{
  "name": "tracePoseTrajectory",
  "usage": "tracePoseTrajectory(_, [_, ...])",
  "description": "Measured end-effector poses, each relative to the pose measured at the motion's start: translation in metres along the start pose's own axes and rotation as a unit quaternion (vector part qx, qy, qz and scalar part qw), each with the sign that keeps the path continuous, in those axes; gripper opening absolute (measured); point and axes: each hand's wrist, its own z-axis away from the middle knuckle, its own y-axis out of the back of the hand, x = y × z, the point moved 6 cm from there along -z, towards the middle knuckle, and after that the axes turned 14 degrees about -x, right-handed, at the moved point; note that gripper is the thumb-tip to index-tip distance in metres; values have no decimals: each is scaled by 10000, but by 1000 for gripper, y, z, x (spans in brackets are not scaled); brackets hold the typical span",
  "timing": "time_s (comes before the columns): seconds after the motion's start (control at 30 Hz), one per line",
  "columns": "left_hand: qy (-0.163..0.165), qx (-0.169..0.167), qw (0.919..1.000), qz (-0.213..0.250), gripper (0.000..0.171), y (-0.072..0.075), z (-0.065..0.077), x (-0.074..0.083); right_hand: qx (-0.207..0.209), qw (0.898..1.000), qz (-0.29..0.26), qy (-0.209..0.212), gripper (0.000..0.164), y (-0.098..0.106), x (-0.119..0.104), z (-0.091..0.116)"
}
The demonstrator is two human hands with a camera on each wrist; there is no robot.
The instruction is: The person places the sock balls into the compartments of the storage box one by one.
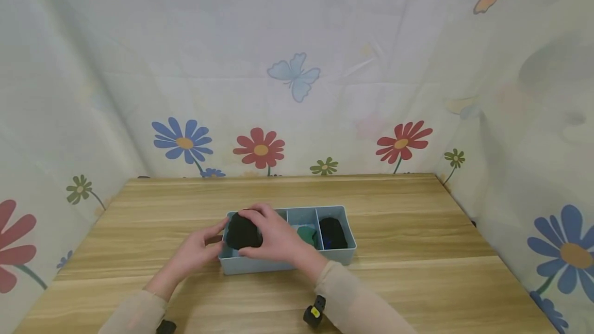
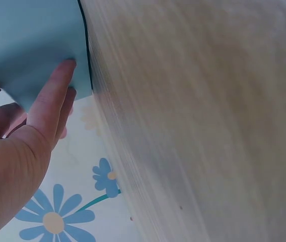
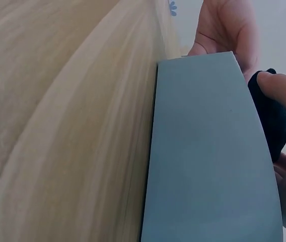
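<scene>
A light blue divided box (image 1: 260, 266) lies lengthwise in front of me on the table. My right hand (image 1: 278, 236) grips a soft black bundle (image 1: 243, 232), which looks like rolled cloth, at the leftmost compartment. In the right wrist view the thumb presses on the black bundle (image 3: 271, 118) just above the box's rim. Extended fingers of my left hand (image 1: 197, 249) touch the box's left end; the left wrist view shows them flat against the end wall (image 2: 37, 45). A green cloth piece (image 1: 306, 234) sits in a middle compartment, and another black bundle (image 1: 333, 233) fills the rightmost one.
The box stands on a wood-grain table (image 1: 394, 293). Behind it and at both sides hangs a pale curtain (image 1: 223, 40) printed with flowers and butterflies. Thin dividers (image 1: 317, 223) separate the compartments. Part of the box's interior is hidden behind my right hand.
</scene>
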Motion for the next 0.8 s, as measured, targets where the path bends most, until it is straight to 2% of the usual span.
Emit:
tracePoseTrajectory(0.3, [-10, -10, 10000, -19, 62, 0, 0, -1, -57, 9993, 71, -368, 75, -6, -2, -6])
tracePoseTrajectory(0.6, [33, 18, 10000, -54, 60, 0, 0, -1, -155, 9965, 414, -708, 76, -9, -2, -9])
tracePoseTrajectory(0.8, [130, 45, 9998, -159, 60, 0, -1, -1, -147, 9956, 512, -769, 76, -5, -3, -4])
